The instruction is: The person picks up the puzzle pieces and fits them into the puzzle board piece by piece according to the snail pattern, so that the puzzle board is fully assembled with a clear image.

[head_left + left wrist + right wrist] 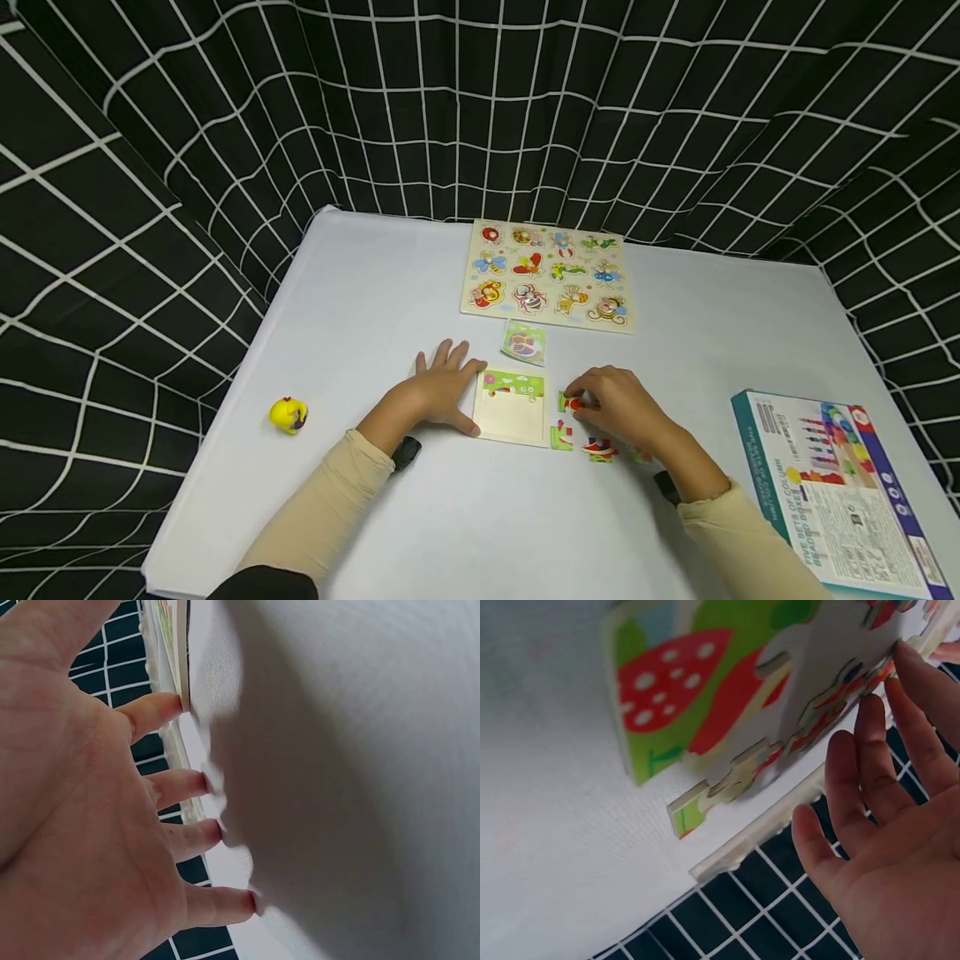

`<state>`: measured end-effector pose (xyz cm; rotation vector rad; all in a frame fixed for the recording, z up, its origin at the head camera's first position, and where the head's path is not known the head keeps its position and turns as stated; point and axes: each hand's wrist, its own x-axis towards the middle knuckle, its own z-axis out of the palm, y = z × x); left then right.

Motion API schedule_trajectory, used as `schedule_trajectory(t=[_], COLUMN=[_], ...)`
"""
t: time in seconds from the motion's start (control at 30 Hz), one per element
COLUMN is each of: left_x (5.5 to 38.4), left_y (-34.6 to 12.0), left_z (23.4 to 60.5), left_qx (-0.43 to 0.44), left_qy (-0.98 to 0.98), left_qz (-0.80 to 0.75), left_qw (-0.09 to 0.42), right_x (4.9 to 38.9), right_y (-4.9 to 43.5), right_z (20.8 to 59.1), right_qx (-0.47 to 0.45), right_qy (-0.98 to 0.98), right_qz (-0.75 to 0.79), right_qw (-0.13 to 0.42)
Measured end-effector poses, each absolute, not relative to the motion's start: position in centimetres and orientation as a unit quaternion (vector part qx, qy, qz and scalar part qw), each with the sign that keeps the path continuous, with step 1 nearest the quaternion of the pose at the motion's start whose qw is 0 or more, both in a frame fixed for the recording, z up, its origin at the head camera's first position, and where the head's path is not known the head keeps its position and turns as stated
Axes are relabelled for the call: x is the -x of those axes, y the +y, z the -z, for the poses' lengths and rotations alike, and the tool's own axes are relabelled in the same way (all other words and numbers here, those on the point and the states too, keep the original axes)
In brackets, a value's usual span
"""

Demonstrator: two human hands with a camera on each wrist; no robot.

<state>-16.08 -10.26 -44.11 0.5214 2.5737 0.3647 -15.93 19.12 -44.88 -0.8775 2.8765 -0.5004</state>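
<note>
The left hand (441, 395), spread wide, touched the puzzle tray (513, 419). Right of it, the right hand (624, 407) pinched a puzzle piece (564, 402).

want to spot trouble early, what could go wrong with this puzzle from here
The right hand could brush the loose pieces, since they lie close to it. The tray might slide if pushed, as the left hand seems to touch only its left side. The held piece could go into the wrong spot, because only the tray's top part is filled.
</note>
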Motion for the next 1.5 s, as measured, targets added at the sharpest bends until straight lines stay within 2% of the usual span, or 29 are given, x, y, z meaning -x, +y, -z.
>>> schedule_trajectory(t=[0.17,0.63,1.5], left_x=[16.3,16.7,16.4], left_y=[-10.0,-10.1,-10.2], left_z=[44.3,44.4,44.2], left_qx=[-0.193,-0.188,-0.189], left_qy=[0.942,0.945,0.944], left_qz=[-0.123,-0.104,-0.107], left_qw=[0.247,0.248,0.247], right_x=[15.8,15.9,15.3], right_y=[18.4,10.7,8.7], right_z=[44.8,44.5,44.7], right_qx=[0.305,0.381,0.355], right_qy=[0.934,0.912,0.930], right_qz=[0.181,0.149,0.092], right_qw=[0.033,0.024,-0.019])
